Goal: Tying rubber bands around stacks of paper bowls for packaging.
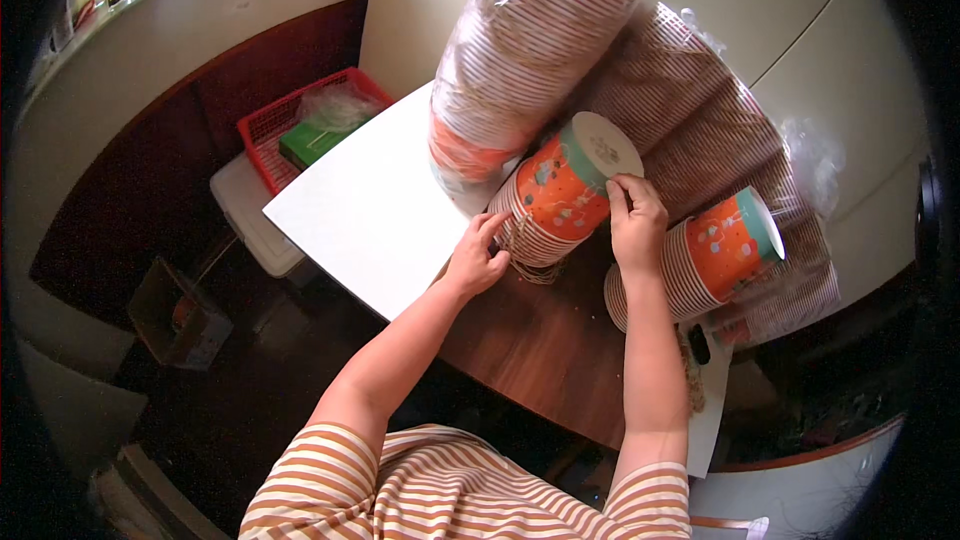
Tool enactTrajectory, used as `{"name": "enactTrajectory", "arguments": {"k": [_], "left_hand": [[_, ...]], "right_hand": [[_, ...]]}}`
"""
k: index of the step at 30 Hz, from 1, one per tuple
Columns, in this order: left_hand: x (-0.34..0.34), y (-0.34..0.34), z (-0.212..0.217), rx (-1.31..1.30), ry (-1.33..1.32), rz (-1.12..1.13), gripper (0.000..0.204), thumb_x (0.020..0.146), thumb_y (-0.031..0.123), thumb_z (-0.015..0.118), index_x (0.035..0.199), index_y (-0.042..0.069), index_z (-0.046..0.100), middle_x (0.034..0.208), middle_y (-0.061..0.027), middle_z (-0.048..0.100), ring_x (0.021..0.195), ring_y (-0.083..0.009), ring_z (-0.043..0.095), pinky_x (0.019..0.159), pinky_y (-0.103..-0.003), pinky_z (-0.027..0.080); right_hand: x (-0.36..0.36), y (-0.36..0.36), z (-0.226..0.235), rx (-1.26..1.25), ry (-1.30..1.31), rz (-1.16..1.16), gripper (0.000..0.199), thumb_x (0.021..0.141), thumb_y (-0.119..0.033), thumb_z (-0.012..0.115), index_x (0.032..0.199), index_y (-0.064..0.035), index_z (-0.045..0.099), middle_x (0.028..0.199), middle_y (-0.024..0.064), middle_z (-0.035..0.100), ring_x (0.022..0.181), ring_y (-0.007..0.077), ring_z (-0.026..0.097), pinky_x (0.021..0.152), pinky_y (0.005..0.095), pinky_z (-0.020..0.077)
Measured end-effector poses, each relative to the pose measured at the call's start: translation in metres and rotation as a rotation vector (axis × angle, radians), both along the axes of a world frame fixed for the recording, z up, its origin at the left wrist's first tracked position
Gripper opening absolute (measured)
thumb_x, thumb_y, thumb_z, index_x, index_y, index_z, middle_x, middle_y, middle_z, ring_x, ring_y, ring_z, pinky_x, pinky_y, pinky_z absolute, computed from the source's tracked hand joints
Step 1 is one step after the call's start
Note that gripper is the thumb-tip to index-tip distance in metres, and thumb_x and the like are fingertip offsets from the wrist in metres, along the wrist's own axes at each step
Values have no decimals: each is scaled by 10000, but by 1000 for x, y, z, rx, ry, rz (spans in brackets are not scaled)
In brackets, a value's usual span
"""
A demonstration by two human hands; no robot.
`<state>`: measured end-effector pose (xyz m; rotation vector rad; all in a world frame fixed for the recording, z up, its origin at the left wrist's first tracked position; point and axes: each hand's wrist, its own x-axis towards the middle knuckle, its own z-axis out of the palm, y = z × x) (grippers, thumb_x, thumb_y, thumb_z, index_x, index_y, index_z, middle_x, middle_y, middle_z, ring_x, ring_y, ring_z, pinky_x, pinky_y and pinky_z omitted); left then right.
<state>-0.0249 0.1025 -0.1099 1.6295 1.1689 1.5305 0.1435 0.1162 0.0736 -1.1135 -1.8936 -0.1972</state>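
A short stack of nested paper cups [562,189], orange with a green band, stands upside down on the brown tabletop, its pale base tilted up. Against its lower left side my left hand [477,258] is closed, fingertips on the striped cup rims. My right hand [638,222] pinches the upper right edge of the top cup, thumb and fingers at its base. Thin tan loops [536,266], perhaps rubber bands, lie around the foot of the stack. Right of my right forearm a second stack of the same cups [722,245] leans over.
Tall plastic-wrapped cup sleeves [530,50] rise behind the stack; more wrapped sleeves [690,105] stand at the back right. A white board [345,210] covers the table's left part. Beyond its left edge are a red basket [262,140] and a cardboard box [180,315].
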Motion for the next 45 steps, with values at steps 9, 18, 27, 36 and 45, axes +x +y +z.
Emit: {"name": "enactTrajectory", "arguments": {"k": [9, 18, 27, 36, 45], "left_hand": [[-3, 3, -7, 24, 3, -5, 555, 700, 110, 546, 1250, 114, 472, 1164, -180, 479, 1008, -327, 527, 861, -368, 448], [1, -2, -3, -20, 40, -122, 561, 701, 106, 544, 1257, 101, 470, 974, -128, 590, 904, -259, 590, 796, -342, 481], [5, -9, 2, 4, 229, -240, 607, 702, 101, 570, 1295, 121, 442, 962, -100, 640, 880, -229, 626, 760, -330, 504], [12, 6, -9, -111, -172, -197, 451, 766, 21, 512, 1216, -6, 493, 909, -80, 612, 769, -119, 579, 696, -256, 482], [-16, 93, 7, -199, -396, -332, 469, 928, 370, 417, 1200, -6, 490, 1143, -78, 543, 1033, -174, 479, 912, -300, 372]], "right_hand": [[8, -28, 6, 86, -181, -141, 307, 796, -83, 614, 1085, 14, 574, 1180, 202, 528, 1103, 353, 489, 943, 405, 385], [116, -63, 72, 185, -234, -618, 379, 798, -135, 635, 1141, -6, 542, 1246, 185, 455, 1167, 346, 403, 966, 428, 352], [167, -76, 77, 22, -256, -704, 465, 803, -178, 628, 1201, 7, 474, 1266, 194, 427, 1174, 357, 392, 989, 431, 331], [132, -85, 57, 406, -305, -498, 224, 825, -93, 591, 1025, 7, 576, 1103, 158, 551, 1056, 327, 503, 918, 395, 402], [68, 13, -138, -833, 1144, -89, 625, 898, -521, 406, 1348, -88, 374, 1393, 55, 372, 1256, 202, 341, 1020, 387, 263]]}}
